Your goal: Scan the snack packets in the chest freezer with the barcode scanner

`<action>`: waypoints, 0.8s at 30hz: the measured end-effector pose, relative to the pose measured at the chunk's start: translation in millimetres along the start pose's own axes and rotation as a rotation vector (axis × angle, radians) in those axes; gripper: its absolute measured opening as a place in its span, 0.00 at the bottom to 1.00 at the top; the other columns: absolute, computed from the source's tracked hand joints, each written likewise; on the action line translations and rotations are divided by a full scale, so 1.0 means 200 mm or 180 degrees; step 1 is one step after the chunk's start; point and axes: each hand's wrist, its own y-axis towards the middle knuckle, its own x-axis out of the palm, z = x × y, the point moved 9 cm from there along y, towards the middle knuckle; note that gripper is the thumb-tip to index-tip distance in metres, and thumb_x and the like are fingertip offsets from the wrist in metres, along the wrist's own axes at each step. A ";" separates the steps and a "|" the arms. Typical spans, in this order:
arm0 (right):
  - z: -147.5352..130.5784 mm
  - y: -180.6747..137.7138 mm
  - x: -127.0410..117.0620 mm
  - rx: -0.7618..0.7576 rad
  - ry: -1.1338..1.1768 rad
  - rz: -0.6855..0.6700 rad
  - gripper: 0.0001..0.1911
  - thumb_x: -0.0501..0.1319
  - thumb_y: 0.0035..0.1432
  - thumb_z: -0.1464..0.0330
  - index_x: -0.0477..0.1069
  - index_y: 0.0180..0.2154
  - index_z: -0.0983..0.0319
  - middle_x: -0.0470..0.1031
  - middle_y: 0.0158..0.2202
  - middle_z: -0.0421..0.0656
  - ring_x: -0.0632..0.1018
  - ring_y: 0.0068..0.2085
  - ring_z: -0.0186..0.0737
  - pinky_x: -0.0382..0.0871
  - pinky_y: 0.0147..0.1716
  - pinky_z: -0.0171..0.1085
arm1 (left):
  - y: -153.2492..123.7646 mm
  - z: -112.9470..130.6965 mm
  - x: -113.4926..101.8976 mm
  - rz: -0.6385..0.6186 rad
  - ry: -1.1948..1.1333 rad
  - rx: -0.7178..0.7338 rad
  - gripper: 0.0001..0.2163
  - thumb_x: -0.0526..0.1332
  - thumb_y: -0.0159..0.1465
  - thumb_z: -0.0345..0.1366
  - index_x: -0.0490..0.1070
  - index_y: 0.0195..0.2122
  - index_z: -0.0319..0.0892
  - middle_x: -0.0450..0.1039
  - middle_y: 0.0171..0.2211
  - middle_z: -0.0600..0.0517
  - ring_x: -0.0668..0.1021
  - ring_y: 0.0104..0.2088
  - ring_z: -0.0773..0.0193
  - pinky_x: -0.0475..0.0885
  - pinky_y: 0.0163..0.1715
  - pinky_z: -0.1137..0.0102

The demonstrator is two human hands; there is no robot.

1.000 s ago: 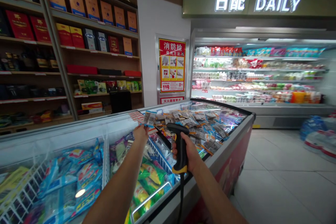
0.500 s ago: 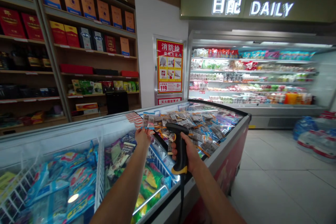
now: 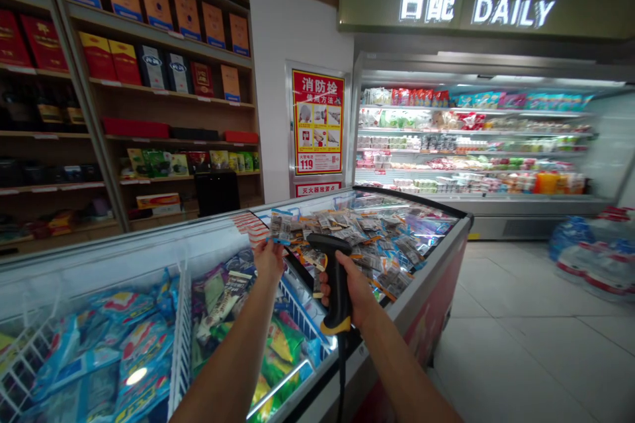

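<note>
"What's at the far left?"

"Wooden shelves [image 3: 139, 25] fill the upper left of the frame, with orange boxes [image 3: 155, 1] near the top. Below them, at lower left, blue bags [image 3: 143, 344] lie inside a freezer [image 3: 124, 254], next to a white wire basket wall [image 3: 181, 337]."

"And going right?"

"Green and yellow bags [image 3: 282, 344] lie lower, near the bottom middle. Above them, the left hand [image 3: 268, 258] grips a small packet [image 3: 280, 225] by its lower edge, between the fingertips. The packet is a little left of the frame's centre, upright, with blue along its edge."

"Anything behind it?"

"A red and yellow poster [image 3: 318, 122] on the wall, upper middle."

"What about the right hand [image 3: 354, 291]?"

"Right of centre, its fingers are wrapped around the handle of a black and yellow scanner [image 3: 337, 277]. The head points left, towards the packet but apart from it, and a cord [image 3: 342, 370] hangs from the handle."

"What's just beyond the scanner?"

"A spread of similar packets [image 3: 357, 231] on the freezer's glass top, overlapping each other."

"And the right side?"

"A lit fridge [image 3: 540, 228] stocked with goods, under a bright sign [image 3: 516, 11] at upper right. Large bottles [image 3: 595, 258] stand on the floor [image 3: 516, 344] at the right edge."
</note>
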 end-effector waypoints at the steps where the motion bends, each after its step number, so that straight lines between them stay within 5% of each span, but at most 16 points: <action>1: -0.01 0.00 0.00 -0.0009 0.0005 0.0005 0.16 0.55 0.52 0.56 0.65 0.28 0.63 0.66 0.16 0.37 0.67 0.15 0.30 0.60 0.14 0.30 | -0.01 0.00 0.00 0.0033 -0.0083 -0.0047 0.09 0.58 0.51 0.26 0.56 0.23 0.42 0.65 0.20 0.59 0.72 0.24 0.73 0.69 0.32 0.73; 11: 0.01 0.02 0.02 0.0123 0.0067 -0.0053 0.17 0.55 0.52 0.55 0.64 0.26 0.64 0.66 0.17 0.38 0.67 0.16 0.29 0.59 0.14 0.29 | 0.00 0.08 -0.03 0.0214 -0.0007 -0.0205 0.06 0.57 0.53 0.27 0.59 0.26 0.42 0.65 0.20 0.59 0.70 0.19 0.74 0.66 0.23 0.77; 24: 0.08 0.04 0.09 0.0224 -0.0046 0.0070 0.16 0.54 0.53 0.56 0.64 0.30 0.63 0.67 0.17 0.37 0.66 0.14 0.29 0.59 0.13 0.29 | 0.01 0.12 -0.04 0.0132 0.0204 -0.0210 0.07 0.59 0.51 0.27 0.60 0.26 0.41 0.67 0.21 0.58 0.72 0.21 0.72 0.68 0.25 0.75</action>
